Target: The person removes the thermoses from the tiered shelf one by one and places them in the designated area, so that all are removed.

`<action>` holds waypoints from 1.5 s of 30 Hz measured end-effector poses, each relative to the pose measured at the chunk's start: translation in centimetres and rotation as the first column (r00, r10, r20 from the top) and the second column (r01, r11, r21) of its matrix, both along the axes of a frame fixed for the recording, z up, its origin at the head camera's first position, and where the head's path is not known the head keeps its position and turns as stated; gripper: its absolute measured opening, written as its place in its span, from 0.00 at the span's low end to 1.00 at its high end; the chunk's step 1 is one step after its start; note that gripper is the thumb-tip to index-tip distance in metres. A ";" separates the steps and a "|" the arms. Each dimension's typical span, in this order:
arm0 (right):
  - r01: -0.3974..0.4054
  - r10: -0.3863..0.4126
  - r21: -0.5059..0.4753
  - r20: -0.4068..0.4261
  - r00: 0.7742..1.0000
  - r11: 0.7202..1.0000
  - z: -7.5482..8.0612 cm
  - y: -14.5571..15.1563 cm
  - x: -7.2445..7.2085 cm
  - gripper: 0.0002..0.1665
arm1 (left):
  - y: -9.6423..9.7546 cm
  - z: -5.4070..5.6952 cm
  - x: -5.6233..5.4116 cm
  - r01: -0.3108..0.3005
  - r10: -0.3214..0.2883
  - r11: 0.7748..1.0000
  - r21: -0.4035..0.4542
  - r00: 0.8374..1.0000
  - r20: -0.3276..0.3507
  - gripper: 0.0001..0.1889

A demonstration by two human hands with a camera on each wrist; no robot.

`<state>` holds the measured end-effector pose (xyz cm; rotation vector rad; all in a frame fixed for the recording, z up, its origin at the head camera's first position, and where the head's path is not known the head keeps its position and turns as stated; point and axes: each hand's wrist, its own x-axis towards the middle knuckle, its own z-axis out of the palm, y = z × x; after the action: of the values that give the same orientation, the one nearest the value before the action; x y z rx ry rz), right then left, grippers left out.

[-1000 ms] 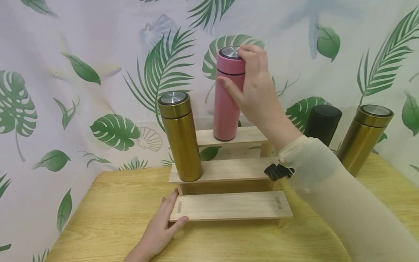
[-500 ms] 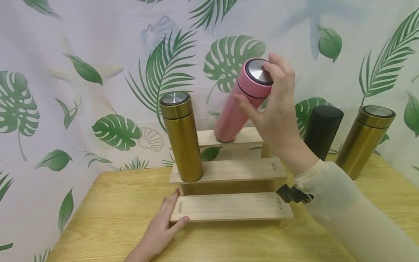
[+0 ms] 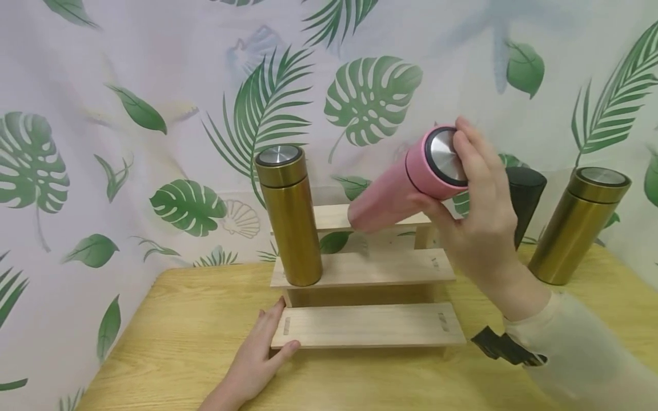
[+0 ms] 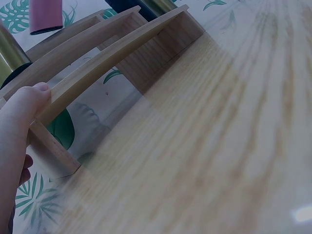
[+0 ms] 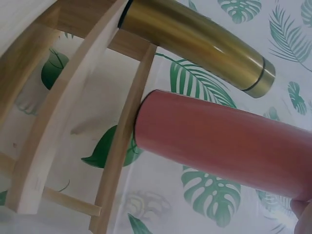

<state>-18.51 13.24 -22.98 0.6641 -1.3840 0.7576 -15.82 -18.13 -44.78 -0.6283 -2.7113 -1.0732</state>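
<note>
My right hand (image 3: 480, 211) grips the pink thermos (image 3: 388, 188) near its silver-topped lid, thumb below and fingers over the top. The thermos leans steeply, lid to the right, its base overlapping the top step in the head view. In the right wrist view its pink body (image 5: 224, 141) stretches from the rack's edge toward the hand. My left hand (image 3: 254, 357) holds the left end of the three-step wooden rack (image 3: 365, 325), thumb on the lowest step and fingers along the side. A gold thermos (image 3: 290, 228) stands upright at the left of the middle step.
Right of the rack, a second gold thermos (image 3: 578, 228) stands on the wooden table (image 3: 175, 325). Beside it is a black thermos (image 3: 526, 194), partly hidden by my right hand. A leaf-print cloth (image 3: 128, 188) hangs behind the table.
The pink thermos has gone from upright on the top step to strongly tilted, its lid swinging right and down with my right hand. My left hand stays at the rack.
</note>
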 end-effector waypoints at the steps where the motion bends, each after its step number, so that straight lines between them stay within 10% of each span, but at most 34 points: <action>1: 0.008 -0.009 -0.020 -0.023 1.000 1.000 0.0 0.1 0.2 0.37 | 0.0 0.0 0.0 0.000 0.000 1.000 0.000 1.000 0.009 0.41; 15: 0.152 -0.161 -0.107 -0.089 0.983 0.983 -0.9 5.3 2.6 0.37 | 0.0 -0.2 0.1 -0.017 0.017 1.000 -0.004 1.000 0.024 0.42; 26: 0.226 -0.241 0.093 0.205 0.949 0.970 -2.1 11.6 5.0 0.51 | -0.1 -0.3 0.0 -0.008 0.008 1.000 -0.008 1.000 0.004 0.41; 30: 0.280 -0.317 0.156 0.329 0.890 0.947 -2.8 13.3 5.6 0.54 | -0.1 -0.3 -0.1 -0.004 0.004 1.000 -0.005 1.000 0.000 0.41; 33: 0.308 -0.364 0.203 0.377 0.851 0.930 -3.6 14.8 5.5 0.55 | 0.0 -0.3 -0.1 -0.008 0.008 1.000 0.003 1.000 0.010 0.42; 45: 0.275 -0.297 0.116 0.466 0.834 0.954 -7.2 19.5 3.0 0.39 | -0.1 -0.2 0.0 -0.006 0.006 1.000 -0.008 1.000 0.016 0.41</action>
<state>-15.54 32.75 -30.14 0.2911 -1.9115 0.6726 -15.87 -18.20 -44.98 -0.6150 -2.7306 -1.0704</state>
